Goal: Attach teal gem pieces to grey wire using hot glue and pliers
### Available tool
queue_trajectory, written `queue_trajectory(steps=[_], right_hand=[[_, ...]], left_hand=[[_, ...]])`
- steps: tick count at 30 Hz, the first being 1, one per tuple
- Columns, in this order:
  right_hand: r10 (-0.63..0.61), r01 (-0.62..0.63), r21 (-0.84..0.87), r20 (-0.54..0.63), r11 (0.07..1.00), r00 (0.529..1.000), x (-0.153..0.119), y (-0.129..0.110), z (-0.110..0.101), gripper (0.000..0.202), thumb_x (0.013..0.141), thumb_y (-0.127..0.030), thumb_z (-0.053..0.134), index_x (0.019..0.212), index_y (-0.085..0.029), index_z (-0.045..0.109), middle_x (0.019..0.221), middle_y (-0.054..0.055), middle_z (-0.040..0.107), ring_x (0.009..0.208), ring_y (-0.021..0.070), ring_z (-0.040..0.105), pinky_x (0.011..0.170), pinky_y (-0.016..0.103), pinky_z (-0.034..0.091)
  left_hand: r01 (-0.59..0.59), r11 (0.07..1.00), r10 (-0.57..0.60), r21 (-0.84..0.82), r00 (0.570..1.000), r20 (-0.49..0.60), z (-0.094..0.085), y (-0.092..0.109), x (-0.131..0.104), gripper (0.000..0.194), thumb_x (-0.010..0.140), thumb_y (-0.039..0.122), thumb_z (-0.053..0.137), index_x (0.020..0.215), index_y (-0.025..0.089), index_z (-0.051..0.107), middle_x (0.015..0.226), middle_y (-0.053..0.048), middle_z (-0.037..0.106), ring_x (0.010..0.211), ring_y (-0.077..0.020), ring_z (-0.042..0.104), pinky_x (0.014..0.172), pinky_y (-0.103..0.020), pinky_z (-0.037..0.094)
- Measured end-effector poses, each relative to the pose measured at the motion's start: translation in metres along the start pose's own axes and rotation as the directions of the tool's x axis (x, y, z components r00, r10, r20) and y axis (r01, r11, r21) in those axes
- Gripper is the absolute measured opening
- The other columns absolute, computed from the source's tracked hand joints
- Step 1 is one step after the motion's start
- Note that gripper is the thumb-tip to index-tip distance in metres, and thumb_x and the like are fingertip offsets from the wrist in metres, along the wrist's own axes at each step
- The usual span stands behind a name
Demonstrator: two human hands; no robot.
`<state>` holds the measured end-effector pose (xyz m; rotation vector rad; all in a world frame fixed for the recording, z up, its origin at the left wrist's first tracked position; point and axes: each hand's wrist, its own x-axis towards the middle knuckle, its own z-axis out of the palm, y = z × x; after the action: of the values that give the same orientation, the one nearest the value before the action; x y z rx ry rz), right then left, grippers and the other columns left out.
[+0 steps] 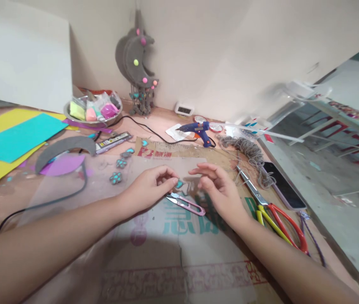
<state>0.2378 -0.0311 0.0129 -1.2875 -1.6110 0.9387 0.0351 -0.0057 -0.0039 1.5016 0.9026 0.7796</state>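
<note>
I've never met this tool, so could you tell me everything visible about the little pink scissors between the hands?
The pink scissors have shiny, metal-looking blades, slightly apart, and a slim pink handle, rounded at the end. They lie on a see-through sheet, blades toward the left hand, handle end toward the right hand. Whether the left hand touches them is unclear.

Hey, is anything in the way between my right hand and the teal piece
Nothing visible stands between your right hand and the small teal piece in your left hand; the pink thread snips lie nearer you, outside that gap.
</note>
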Motion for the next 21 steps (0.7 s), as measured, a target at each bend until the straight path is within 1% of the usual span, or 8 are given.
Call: queue_trajectory(steps=[2,5,8,11,13,15,18,21], right_hand=[[0.035,-0.033,-0.032,0.075,0.999,0.997,0.001,0.001,0.001,0.036,0.082,-0.03,0.059,0.115,-0.02,0.05,0.105,0.008,0.067,0.07,0.0122,0.059,0.067,0.029,0.048],[0.1,-0.079,-0.132,0.158,0.988,0.982,0.001,0.003,0.004,0.046,0.076,-0.027,0.066,0.118,-0.022,0.05,0.101,0.006,0.069,0.074,0.0135,0.062,0.071,0.03,0.049],[0.114,-0.079,-0.186,0.187,0.979,0.976,0.0,0.001,0.006,0.038,0.075,-0.027,0.065,0.11,-0.021,0.054,0.086,0.002,0.071,0.075,0.0148,0.065,0.068,0.029,0.05],[0.11,-0.066,-0.235,0.181,0.97,0.977,0.0,-0.003,0.007,0.017,0.077,-0.027,0.062,0.092,-0.02,0.061,0.075,0.0,0.07,0.065,0.0141,0.064,0.059,0.026,0.05],[0.115,-0.066,-0.26,0.177,0.963,0.977,0.0,-0.006,0.007,0.01,0.078,-0.028,0.06,0.082,-0.02,0.063,0.073,0.001,0.069,0.063,0.0144,0.063,0.055,0.026,0.05],[0.123,-0.074,-0.262,0.177,0.962,0.976,0.0,-0.007,0.007,0.011,0.079,-0.029,0.058,0.078,-0.02,0.064,0.07,0.0,0.068,0.061,0.0144,0.062,0.053,0.025,0.05],[0.143,-0.096,-0.253,0.175,0.963,0.974,0.0,-0.008,0.006,0.015,0.082,-0.031,0.055,0.079,-0.02,0.063,0.061,-0.002,0.063,0.052,0.0122,0.057,0.048,0.023,0.047],[0.134,-0.08,-0.256,0.199,0.963,0.971,-0.001,-0.007,0.003,0.024,0.088,-0.034,0.048,0.079,-0.019,0.063,0.06,-0.002,0.06,0.051,0.0107,0.054,0.05,0.022,0.045]], left_hand=[[0.01,1.0,-0.011,-0.027,1.0,-0.002,0.0,0.0,0.0,0.018,0.084,0.032,0.052,0.089,0.016,0.057,0.075,-0.001,0.061,0.068,-0.0123,0.057,0.064,-0.024,0.044],[0.015,0.999,-0.015,-0.042,1.0,0.0,-0.001,0.002,0.0,0.017,0.084,0.031,0.052,0.089,0.015,0.057,0.072,0.0,0.06,0.068,-0.0124,0.057,0.064,-0.024,0.043],[0.017,0.999,-0.017,-0.04,1.0,-0.006,-0.001,0.003,0.0,0.017,0.084,0.03,0.052,0.089,0.015,0.057,0.071,0.0,0.06,0.067,-0.0125,0.057,0.063,-0.024,0.043],[0.018,0.999,-0.019,-0.029,1.0,-0.012,-0.001,0.003,0.0,0.017,0.084,0.031,0.052,0.088,0.015,0.057,0.072,-0.001,0.06,0.067,-0.0126,0.057,0.063,-0.023,0.043],[0.015,1.0,-0.016,-0.02,1.0,-0.013,-0.001,0.002,0.001,0.016,0.084,0.03,0.052,0.088,0.015,0.057,0.073,-0.001,0.06,0.068,-0.0127,0.057,0.063,-0.023,0.043],[0.016,1.0,-0.016,-0.017,1.0,-0.014,-0.001,0.002,0.001,0.016,0.084,0.03,0.052,0.088,0.015,0.057,0.073,-0.001,0.061,0.068,-0.0126,0.056,0.062,-0.023,0.043],[0.021,1.0,-0.021,-0.021,1.0,-0.007,-0.001,0.002,0.001,0.016,0.084,0.03,0.052,0.088,0.015,0.057,0.073,0.0,0.06,0.068,-0.0124,0.056,0.064,-0.023,0.043],[0.016,0.999,-0.016,-0.03,1.0,-0.004,-0.001,0.003,0.001,0.016,0.084,0.03,0.052,0.088,0.015,0.057,0.072,0.0,0.06,0.068,-0.0122,0.057,0.064,-0.024,0.043]])
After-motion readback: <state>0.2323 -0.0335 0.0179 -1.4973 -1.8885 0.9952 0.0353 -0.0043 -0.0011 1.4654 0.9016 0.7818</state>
